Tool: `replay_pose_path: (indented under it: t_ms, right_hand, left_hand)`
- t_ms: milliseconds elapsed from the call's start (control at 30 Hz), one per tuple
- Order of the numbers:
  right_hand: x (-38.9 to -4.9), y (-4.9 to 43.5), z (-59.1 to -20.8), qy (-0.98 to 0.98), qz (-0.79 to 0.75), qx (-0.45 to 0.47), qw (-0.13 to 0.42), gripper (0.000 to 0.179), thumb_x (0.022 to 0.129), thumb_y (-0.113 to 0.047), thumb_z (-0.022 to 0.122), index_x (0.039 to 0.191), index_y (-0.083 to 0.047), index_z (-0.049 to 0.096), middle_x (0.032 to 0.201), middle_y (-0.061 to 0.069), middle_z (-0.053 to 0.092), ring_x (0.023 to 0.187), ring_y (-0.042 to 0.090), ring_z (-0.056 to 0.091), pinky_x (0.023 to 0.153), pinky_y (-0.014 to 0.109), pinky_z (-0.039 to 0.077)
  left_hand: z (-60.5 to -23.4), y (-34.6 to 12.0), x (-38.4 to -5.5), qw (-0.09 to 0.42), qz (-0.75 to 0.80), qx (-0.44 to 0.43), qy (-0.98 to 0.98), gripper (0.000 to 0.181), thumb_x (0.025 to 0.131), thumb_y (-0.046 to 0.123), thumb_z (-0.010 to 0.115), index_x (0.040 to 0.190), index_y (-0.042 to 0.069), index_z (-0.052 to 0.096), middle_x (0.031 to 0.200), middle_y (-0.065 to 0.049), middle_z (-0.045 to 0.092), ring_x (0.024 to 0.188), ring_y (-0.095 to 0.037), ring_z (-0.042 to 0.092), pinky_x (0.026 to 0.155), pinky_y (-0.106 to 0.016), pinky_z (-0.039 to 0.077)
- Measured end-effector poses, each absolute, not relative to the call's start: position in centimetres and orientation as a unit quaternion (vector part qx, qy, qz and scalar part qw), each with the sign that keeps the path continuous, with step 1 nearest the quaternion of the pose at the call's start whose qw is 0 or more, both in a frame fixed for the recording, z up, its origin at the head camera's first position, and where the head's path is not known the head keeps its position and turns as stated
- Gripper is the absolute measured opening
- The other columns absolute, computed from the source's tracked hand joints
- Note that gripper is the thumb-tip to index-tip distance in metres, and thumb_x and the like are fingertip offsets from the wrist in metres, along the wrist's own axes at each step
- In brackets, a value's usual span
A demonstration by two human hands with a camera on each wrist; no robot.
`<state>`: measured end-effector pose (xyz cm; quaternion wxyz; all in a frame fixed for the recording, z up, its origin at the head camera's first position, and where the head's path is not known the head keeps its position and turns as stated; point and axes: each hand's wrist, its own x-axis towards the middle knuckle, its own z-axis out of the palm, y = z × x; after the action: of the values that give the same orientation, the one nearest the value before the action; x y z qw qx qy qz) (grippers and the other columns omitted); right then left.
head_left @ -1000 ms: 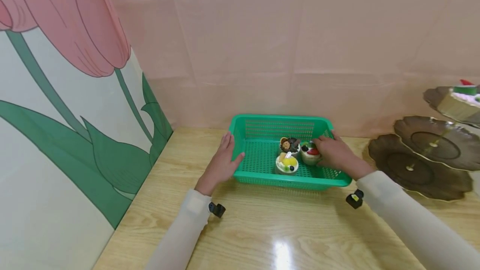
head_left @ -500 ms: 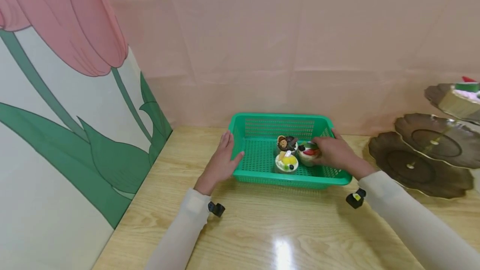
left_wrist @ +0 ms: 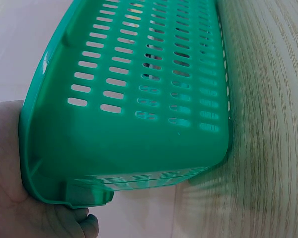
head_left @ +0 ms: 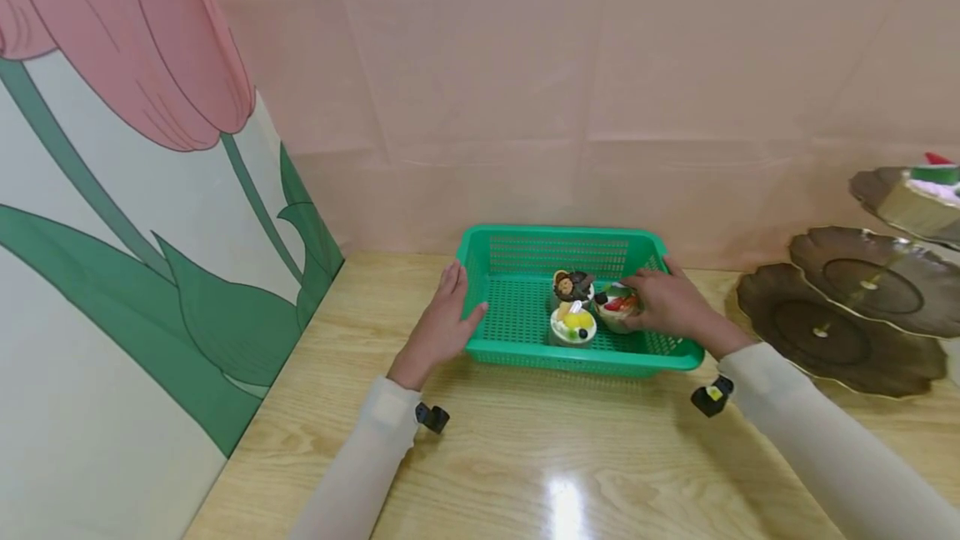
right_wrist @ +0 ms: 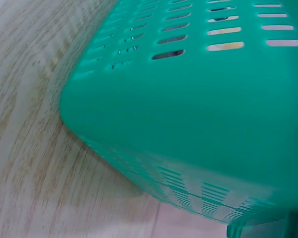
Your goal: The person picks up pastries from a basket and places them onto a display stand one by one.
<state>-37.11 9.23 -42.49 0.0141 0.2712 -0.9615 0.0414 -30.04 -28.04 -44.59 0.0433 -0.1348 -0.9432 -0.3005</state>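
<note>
A green perforated plastic basket (head_left: pixel 540 357) stands on the table with three dessert cups inside. My left hand (head_left: pixel 438 319) rests on its left rim, fingers straight along the outside and thumb over the inner side. In the left wrist view, the left hand (left_wrist: pixel 10 168) lies against the basket's rim (left_wrist: pixel 37 94). Inside the right end, my right hand (head_left: pixel 667 302) holds a dessert cup with strawberry topping (head_left: pixel 617 307), its right side hidden by the fingers. Beside it sit a chocolate-topped cup (head_left: pixel 576 286) and a yellow-fruit cup (head_left: pixel 573 326). The right wrist view shows the basket wall (right_wrist: pixel 154 114), hiding the hand.
At the right stands a tiered stand of brown scalloped plates (head_left: pixel 780 357), with a cake-like piece (head_left: pixel 918 205) on its top tier. A pink cloth (head_left: pixel 487 107) hangs behind the wooden table (head_left: pixel 480 457). A tulip-printed panel (head_left: pixel 112 273) borders the left side.
My right hand has shifted the strawberry-topped cup slightly left, and the chocolate-topped cup has moved slightly left with it. The left hand stays on the rim.
</note>
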Motion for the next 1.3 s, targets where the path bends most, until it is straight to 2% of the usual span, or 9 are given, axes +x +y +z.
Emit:
replay_pose_path:
  t_ms: [300, 633, 933, 1100, 1300]
  right_hand:
    - [-37.21, 9.18, -42.67, -0.962, 0.049, 0.268, 0.026, 0.07, 0.074, -0.041, 0.087, 0.123, 0.005, 0.067, 0.117, 0.021, 0.069, 0.113, 0.042, 0.062, 0.116, 0.068, 0.011]
    - [-37.26, 9.38, -42.74, -0.959, 0.056, 0.278, 0.026, 0.066, 0.075, -0.044, 0.086, 0.12, 0.002, 0.069, 0.1, 0.01, 0.073, 0.1, 0.035, 0.067, 0.115, 0.07, 0.009]
    - [-37.3, 9.44, -42.87, -0.959, 0.072, 0.273, 0.025, 0.067, 0.077, -0.045, 0.084, 0.122, 0.002, 0.067, 0.097, 0.008, 0.074, 0.097, 0.034, 0.069, 0.116, 0.07, 0.009]
    - [-37.32, 9.52, -42.96, -0.96, 0.069, 0.271, 0.019, 0.068, 0.076, -0.043, 0.085, 0.123, 0.003, 0.067, 0.098, 0.009, 0.074, 0.1, 0.036, 0.069, 0.116, 0.07, 0.008]
    - [-37.21, 9.45, -42.82, -0.96, 0.061, 0.272, 0.015, 0.07, 0.076, -0.041, 0.086, 0.126, 0.004, 0.066, 0.112, 0.017, 0.073, 0.107, 0.04, 0.067, 0.115, 0.07, 0.008]
  left_hand:
    - [-44.46, -28.14, -30.01, 0.047, -0.302, -0.136, -0.943, 0.078, 0.108, 0.041, 0.047, 0.161, -0.003, 0.009, 0.17, -0.012, -0.004, 0.155, -0.021, -0.008, 0.124, -0.043, 0.011]
    - [-44.48, -28.16, -30.04, 0.046, -0.308, -0.134, -0.941, 0.078, 0.108, 0.043, 0.046, 0.161, -0.001, 0.008, 0.17, -0.013, -0.002, 0.154, -0.017, -0.011, 0.124, -0.043, 0.011]
    - [-44.65, -28.15, -30.22, 0.047, -0.311, -0.134, -0.94, 0.077, 0.108, 0.039, 0.049, 0.161, -0.001, 0.009, 0.17, -0.013, -0.001, 0.155, -0.018, -0.01, 0.124, -0.044, 0.012]
    - [-44.97, -28.2, -30.42, 0.047, -0.304, -0.136, -0.942, 0.079, 0.108, 0.044, 0.046, 0.161, -0.002, 0.01, 0.17, -0.013, -0.001, 0.154, -0.017, -0.011, 0.124, -0.043, 0.012]
    - [-44.97, -28.22, -30.42, 0.047, -0.298, -0.139, -0.943, 0.079, 0.108, 0.045, 0.045, 0.161, -0.002, 0.01, 0.17, -0.014, -0.001, 0.155, -0.018, -0.01, 0.124, -0.043, 0.012]
